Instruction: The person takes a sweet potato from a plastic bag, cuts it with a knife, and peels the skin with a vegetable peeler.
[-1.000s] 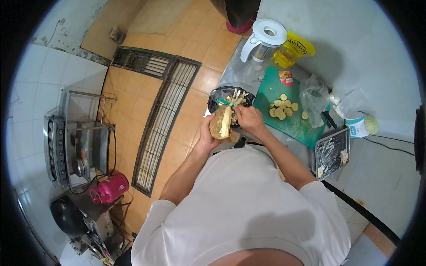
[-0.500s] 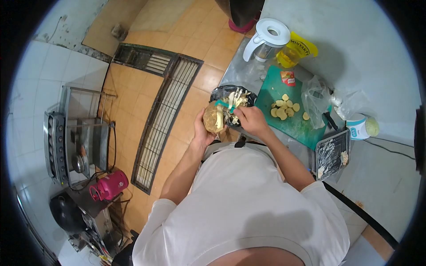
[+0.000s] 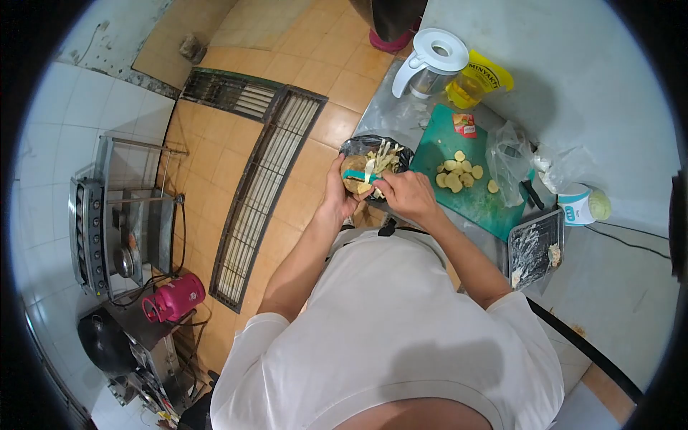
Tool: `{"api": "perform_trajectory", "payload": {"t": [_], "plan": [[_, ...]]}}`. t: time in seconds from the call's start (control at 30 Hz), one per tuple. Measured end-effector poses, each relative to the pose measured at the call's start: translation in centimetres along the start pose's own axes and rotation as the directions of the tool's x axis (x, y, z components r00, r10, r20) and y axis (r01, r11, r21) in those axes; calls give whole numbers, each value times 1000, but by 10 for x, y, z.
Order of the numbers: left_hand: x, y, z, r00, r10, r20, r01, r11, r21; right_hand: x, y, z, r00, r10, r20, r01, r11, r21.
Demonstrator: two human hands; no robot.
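My left hand (image 3: 334,192) is closed around a large brown-skinned potato (image 3: 352,165), partly peeled to pale yellow flesh, over a black plastic bag (image 3: 351,146). In my right hand (image 3: 410,194) is a teal peeler (image 3: 356,174), its head lying across the potato with a pale strip of peel at it. Pale peelings (image 3: 387,154) fill the bag's mouth. To the right, several round pale slices (image 3: 453,182) lie on a green cutting board (image 3: 494,211). Parts of the left fingers are hidden behind the potato.
Along the counter are a white-lidded pitcher (image 3: 437,51), a yellow pouch (image 3: 479,80), a red packet (image 3: 464,126), a clear plastic bag (image 3: 507,161), a black handle (image 3: 532,195), a smeared tray (image 3: 527,254) and a white tub (image 3: 575,208). A pink gas cylinder (image 3: 175,297) stands at left.
The potato and my left hand have shifted right and up, closer over the bag. The peeler has moved down across the potato, and a peel strip now shows at its head.
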State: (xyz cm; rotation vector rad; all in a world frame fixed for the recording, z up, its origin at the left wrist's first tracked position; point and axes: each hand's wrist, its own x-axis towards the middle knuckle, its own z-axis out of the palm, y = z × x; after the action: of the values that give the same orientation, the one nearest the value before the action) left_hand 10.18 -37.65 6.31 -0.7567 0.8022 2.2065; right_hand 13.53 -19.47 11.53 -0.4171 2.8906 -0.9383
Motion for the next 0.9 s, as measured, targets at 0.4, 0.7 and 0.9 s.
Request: {"api": "perform_trajectory", "payload": {"t": [0.4,0.7,0.9], "plan": [[1,-1,9,998,33,-61,-31,999,38,2,-3,1,991,124,-58,-129,988,-90],[-3,-3,2,993,11,-114,-3,998,63,13,-1,14,973,230,-3,-229,971,-73],[-17,-15,8,996,10,-87,-2,996,91,20,18,23,945,310,102,-305,951,-58]]}}
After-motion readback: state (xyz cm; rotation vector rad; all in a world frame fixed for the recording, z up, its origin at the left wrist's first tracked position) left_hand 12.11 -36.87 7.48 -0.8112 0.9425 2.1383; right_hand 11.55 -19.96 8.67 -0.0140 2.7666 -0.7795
